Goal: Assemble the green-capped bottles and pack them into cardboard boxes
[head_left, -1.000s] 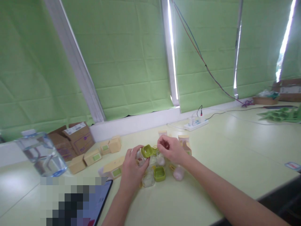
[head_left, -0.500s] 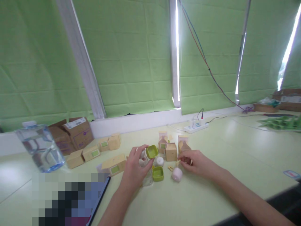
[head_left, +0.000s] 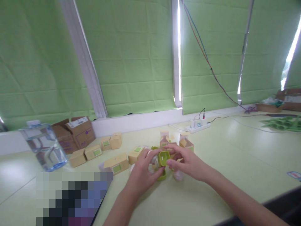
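My left hand (head_left: 144,169) is closed around a small square green container (head_left: 164,158), held tilted above the table with its open top facing me. From the other side, my right hand (head_left: 188,160) has its thumb at the container's right edge and its forefinger over the top. Whether its other fingers hold anything is hidden. Below the hands, a second green container (head_left: 161,176) sits partly covered. A pale pink rounded piece (head_left: 178,175) lies under my right hand, partly hidden. Something white and clear shows behind my left fingers, too blurred to name.
Small tan cardboard boxes (head_left: 116,164) stand to the left, and opened ones (head_left: 187,144) behind my hands. A large water bottle (head_left: 44,146) and a brown carton (head_left: 80,133) are at far left. A power strip (head_left: 198,126) lies at the back; a pixelated screen edge (head_left: 101,201) is near left.
My right hand has moved left from beside the pink piece to the held green container. My left hand has brought that container slightly right and lower.
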`<state>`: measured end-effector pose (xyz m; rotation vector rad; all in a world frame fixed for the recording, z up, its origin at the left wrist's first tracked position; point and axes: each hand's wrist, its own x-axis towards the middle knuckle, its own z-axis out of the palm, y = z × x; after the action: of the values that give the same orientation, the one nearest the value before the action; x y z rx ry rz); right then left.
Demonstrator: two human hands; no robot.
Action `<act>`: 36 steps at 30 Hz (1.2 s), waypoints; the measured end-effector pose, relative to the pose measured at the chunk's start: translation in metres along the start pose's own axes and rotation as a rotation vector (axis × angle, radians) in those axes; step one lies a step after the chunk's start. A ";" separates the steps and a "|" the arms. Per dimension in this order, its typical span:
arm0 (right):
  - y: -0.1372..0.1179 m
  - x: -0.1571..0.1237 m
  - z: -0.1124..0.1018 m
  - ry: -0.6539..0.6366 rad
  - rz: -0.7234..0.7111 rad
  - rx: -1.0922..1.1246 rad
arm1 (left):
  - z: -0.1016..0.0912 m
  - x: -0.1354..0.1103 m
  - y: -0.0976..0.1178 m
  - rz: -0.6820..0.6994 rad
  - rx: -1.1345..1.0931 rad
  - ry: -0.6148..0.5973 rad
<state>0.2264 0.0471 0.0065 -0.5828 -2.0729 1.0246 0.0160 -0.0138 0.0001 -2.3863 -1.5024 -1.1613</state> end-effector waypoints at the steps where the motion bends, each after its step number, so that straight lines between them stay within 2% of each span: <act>1: -0.003 0.003 0.005 -0.012 -0.008 -0.021 | 0.000 0.000 0.001 0.005 0.000 -0.006; 4: -0.003 0.009 0.012 -0.012 -0.020 -0.053 | 0.000 -0.001 0.002 0.010 -0.001 -0.021; 6: 0.000 0.008 0.007 0.023 -0.019 -0.030 | 0.000 0.000 0.001 0.004 -0.003 -0.002; 10: 0.006 -0.005 -0.021 0.076 0.006 -0.092 | -0.003 0.001 0.001 -0.052 -0.060 0.072; 13: 0.010 -0.022 -0.048 -0.004 0.051 -0.274 | -0.005 0.002 0.000 -0.153 -0.139 0.137; 16: 0.019 -0.039 -0.061 -0.081 0.122 -0.331 | -0.006 0.004 -0.003 -0.273 -0.258 0.183; 20: 0.037 -0.047 -0.052 -0.131 0.196 -0.355 | -0.004 0.003 -0.009 -0.352 -0.383 0.210; 24: 0.039 -0.037 -0.040 -0.091 0.128 -0.438 | -0.003 0.001 -0.011 -0.355 -0.352 0.213; 28: 0.023 -0.025 -0.046 -0.048 0.078 -0.513 | -0.003 -0.001 -0.006 -0.281 -0.189 0.159; 31: 0.006 -0.017 -0.048 0.019 0.071 -0.473 | -0.003 -0.001 -0.001 -0.209 -0.123 0.104; 33: -0.006 -0.009 -0.039 0.027 0.052 -0.377 | -0.003 -0.001 0.000 -0.164 -0.090 0.088; 36: -0.019 0.004 -0.012 -0.032 -0.003 -0.235 | -0.003 -0.002 0.001 -0.094 -0.038 0.073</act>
<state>0.2313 0.0446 0.0287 -0.6845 -2.2391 0.7980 0.0144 -0.0169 0.0012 -2.2925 -1.5983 -1.2935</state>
